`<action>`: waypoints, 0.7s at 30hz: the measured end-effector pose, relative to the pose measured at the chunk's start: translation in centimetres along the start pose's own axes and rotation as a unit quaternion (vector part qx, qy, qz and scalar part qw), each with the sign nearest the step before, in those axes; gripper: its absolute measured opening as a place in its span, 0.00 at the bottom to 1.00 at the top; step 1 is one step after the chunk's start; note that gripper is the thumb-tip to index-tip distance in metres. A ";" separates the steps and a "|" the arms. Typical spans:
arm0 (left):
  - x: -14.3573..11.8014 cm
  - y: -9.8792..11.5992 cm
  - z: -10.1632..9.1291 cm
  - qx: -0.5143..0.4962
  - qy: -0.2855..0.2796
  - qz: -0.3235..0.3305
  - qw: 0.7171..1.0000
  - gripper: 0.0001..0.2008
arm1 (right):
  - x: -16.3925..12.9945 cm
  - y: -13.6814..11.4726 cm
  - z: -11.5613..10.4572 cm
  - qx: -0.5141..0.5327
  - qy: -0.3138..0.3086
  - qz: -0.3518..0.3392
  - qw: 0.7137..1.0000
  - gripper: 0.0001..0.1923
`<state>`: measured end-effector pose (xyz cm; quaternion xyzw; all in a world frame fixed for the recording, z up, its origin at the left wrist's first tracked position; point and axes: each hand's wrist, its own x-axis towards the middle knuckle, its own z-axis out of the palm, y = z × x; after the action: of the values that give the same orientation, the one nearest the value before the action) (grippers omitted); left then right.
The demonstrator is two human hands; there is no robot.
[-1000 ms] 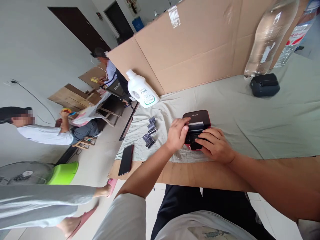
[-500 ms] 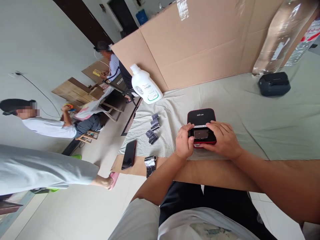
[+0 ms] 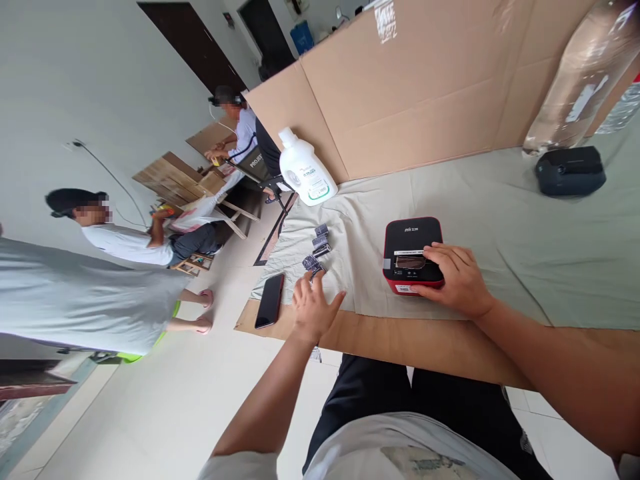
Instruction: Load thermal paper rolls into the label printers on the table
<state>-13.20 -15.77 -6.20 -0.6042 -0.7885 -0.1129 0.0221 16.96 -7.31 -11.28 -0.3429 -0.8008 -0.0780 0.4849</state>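
Observation:
A small red-and-black label printer (image 3: 413,241) stands on the grey cloth (image 3: 525,227) near the table's front edge. My right hand (image 3: 456,280) rests on the printer's front right, fingers over its top slot. My left hand (image 3: 314,308) is off the printer, fingers spread, hovering beside several small foil-wrapped rolls (image 3: 315,256) lying on the cloth to the left. It holds nothing. A black phone (image 3: 270,309) lies at the table's left corner, just left of that hand.
A white detergent bottle (image 3: 306,169) stands at the back left before a cardboard wall (image 3: 425,93). A dark printer (image 3: 570,171) and clear plastic bottles (image 3: 580,80) sit at the back right. Two seated people (image 3: 130,240) and a passer-by in grey (image 3: 75,300) are at left.
My left hand has let go of the printer and moved left toward the foil rolls. The roll seen at the table edge is hidden now. The person in grey has walked further in.

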 end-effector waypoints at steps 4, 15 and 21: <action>-1.1 -4.3 -0.5 0.053 -0.134 -0.114 0.983 0.36 | -0.2 0.0 0.2 0.015 -0.003 0.011 1.000 0.33; 3.6 -4.2 -0.4 0.030 -0.050 -0.134 0.989 0.31 | 0.1 -0.2 0.0 -0.004 -0.008 -0.009 1.000 0.35; 6.2 3.9 2.0 -0.295 -0.143 0.016 0.945 0.25 | -0.6 1.0 0.5 0.092 0.019 0.038 0.995 0.38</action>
<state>-10.95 -8.55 -6.52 -0.6058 -0.7053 -0.2521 -0.2682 17.41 -6.64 -12.19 -0.3255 -0.7818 0.0079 0.5317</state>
